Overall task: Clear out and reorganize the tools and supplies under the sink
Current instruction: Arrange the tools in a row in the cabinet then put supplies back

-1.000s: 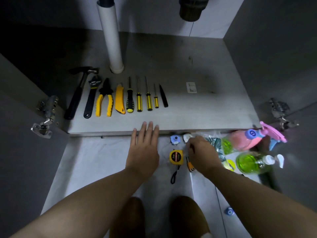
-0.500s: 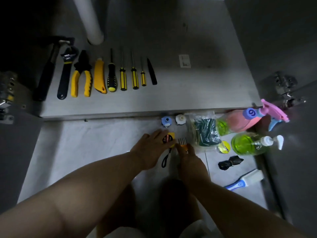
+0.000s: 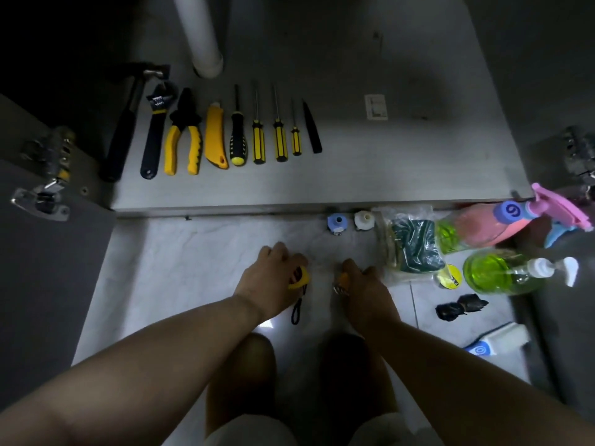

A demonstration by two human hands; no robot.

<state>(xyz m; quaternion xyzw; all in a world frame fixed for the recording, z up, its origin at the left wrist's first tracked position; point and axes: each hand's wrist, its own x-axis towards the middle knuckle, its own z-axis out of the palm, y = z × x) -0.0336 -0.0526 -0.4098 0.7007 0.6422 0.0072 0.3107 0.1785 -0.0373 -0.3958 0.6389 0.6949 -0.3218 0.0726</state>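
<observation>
Your left hand (image 3: 270, 278) is curled round the yellow tape measure (image 3: 298, 275) on the floor tiles (image 3: 180, 259), with your right hand (image 3: 367, 291) gripping a small orange-handled tool (image 3: 344, 280) just beside it. Further in, the hammer (image 3: 125, 123), pliers (image 3: 183, 136) and screwdrivers (image 3: 258, 141) lie lined up on the cabinet floor (image 3: 386, 162).

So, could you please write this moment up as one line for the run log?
left hand: grips tape measure | right hand: grips orange-handled tool | tool row: laid out on cabinet floor

Matt cabinet shelf (image 3: 386, 175), glossy plastic bottle (image 3: 495, 272), crinkled clear plastic bag (image 3: 386, 249).
</observation>
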